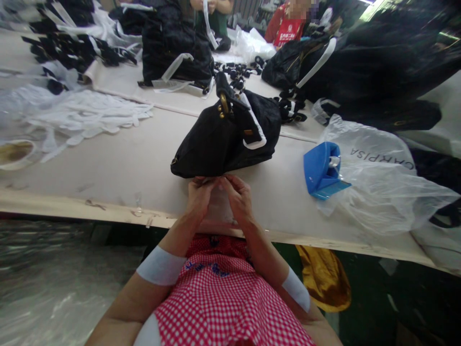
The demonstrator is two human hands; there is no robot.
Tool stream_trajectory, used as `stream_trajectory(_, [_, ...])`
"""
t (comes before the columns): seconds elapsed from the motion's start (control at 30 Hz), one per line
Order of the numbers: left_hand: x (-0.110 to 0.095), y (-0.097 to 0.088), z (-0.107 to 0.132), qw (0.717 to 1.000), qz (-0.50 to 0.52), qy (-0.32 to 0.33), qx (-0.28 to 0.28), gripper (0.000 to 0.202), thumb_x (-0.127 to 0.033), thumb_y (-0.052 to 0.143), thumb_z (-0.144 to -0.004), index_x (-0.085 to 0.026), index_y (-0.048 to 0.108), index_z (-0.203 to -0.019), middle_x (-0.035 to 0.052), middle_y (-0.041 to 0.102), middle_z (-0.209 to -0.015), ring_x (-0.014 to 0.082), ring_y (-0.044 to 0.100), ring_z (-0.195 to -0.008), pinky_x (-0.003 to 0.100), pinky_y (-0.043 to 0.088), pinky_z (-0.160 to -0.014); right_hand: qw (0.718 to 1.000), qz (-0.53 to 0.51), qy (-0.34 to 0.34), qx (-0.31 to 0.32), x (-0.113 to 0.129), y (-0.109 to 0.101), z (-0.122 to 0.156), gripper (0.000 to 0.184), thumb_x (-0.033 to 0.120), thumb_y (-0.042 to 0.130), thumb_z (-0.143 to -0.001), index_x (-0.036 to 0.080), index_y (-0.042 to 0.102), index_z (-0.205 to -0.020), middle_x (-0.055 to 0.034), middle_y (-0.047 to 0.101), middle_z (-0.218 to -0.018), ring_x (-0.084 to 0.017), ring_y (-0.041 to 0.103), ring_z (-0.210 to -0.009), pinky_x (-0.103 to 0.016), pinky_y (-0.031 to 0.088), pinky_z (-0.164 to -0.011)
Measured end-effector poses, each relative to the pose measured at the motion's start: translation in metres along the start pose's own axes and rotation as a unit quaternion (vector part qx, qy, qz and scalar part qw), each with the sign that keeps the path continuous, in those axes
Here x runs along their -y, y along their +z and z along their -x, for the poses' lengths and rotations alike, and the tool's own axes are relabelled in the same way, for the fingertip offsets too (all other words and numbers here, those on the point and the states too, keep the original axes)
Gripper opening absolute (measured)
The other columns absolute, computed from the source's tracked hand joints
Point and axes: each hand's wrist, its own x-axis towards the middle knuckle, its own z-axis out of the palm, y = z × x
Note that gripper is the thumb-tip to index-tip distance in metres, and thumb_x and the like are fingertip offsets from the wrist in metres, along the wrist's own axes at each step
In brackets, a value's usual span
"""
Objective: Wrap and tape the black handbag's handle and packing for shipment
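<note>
A black handbag with brass fittings stands on the table in front of me, its strap partly wrapped in white material. My left hand is at the bag's near lower edge, fingertips pinched together. Close beside it, my right hand pinches at the same edge, thumb and forefinger nearly meeting the left fingers. Whatever lies between the fingertips is too small and too hidden to make out.
A blue tape dispenser and a clear printed plastic bag lie to the right. White strips and a tape roll are on the left. More black bags stand behind, with two people across the table.
</note>
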Motion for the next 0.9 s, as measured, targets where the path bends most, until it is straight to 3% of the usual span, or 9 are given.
stream_trajectory(0.1, [0.001,-0.003,-0.002,1.0,0.004,-0.015,0.014,0.021,-0.026,0.083,-0.055,-0.02,0.073,-0.073,0.0013,0.073,-0.078,0.0164,0.063,-0.072,0.03,0.051,-0.073,0.995,-0.067,0.056,0.042,0.001,-0.004,-0.004,0.026,0.048,0.07,-0.079,0.023,0.068,-0.073,0.0003,0.062,-0.071,-0.017,0.055,-0.074,-0.03,0.045,-0.075])
stream_trajectory(0.2, [0.002,-0.004,-0.003,0.999,-0.002,-0.02,0.037,0.017,-0.025,0.083,-0.057,-0.018,0.07,-0.065,0.0015,0.071,-0.072,0.0161,0.061,-0.068,0.03,0.051,-0.069,0.988,-0.085,0.086,0.095,0.002,-0.01,-0.012,0.029,0.046,0.073,-0.074,0.022,0.064,-0.061,0.0011,0.058,-0.066,-0.015,0.053,-0.07,-0.03,0.042,-0.073])
stream_trajectory(0.33, [0.0,-0.003,-0.006,0.999,0.016,-0.014,0.047,0.022,-0.022,0.086,-0.054,-0.019,0.066,-0.061,-0.0017,0.064,-0.062,0.0128,0.056,-0.059,0.028,0.048,-0.061,0.98,-0.096,0.116,0.129,0.006,-0.015,-0.022,0.023,0.042,0.074,-0.07,0.022,0.065,-0.061,0.0001,0.06,-0.068,-0.016,0.053,-0.072,-0.03,0.043,-0.074])
stream_trajectory(0.53, [-0.003,-0.004,-0.004,0.997,-0.037,-0.006,0.067,0.021,-0.027,0.084,-0.058,-0.02,0.065,-0.055,0.0002,0.063,-0.058,0.0156,0.058,-0.062,0.032,0.051,-0.067,0.979,-0.07,0.097,0.163,0.013,-0.021,-0.027,0.023,0.045,0.075,-0.072,0.023,0.07,-0.066,0.0005,0.063,-0.072,-0.017,0.057,-0.078,-0.031,0.044,-0.083])
stream_trajectory(0.73, [-0.005,-0.003,-0.004,0.998,-0.037,-0.028,0.051,0.021,-0.029,0.085,-0.054,-0.019,0.067,-0.058,0.0018,0.065,-0.061,0.0167,0.059,-0.062,0.032,0.049,-0.066,0.973,-0.059,0.09,0.206,0.018,-0.032,-0.028,0.025,0.044,0.083,-0.065,0.024,0.075,-0.079,-0.0002,0.069,-0.078,-0.017,0.06,-0.078,-0.033,0.047,-0.081])
stream_trajectory(0.9, [-0.009,-0.003,-0.005,0.996,-0.041,-0.047,0.057,0.022,-0.025,0.086,-0.053,-0.017,0.067,-0.059,0.0025,0.065,-0.064,0.0152,0.056,-0.06,0.031,0.047,-0.063,0.976,-0.061,0.078,0.194,0.011,-0.03,-0.028,0.022,0.037,0.083,-0.064,0.023,0.074,-0.078,-0.0001,0.07,-0.074,-0.016,0.061,-0.072,-0.032,0.051,-0.074])
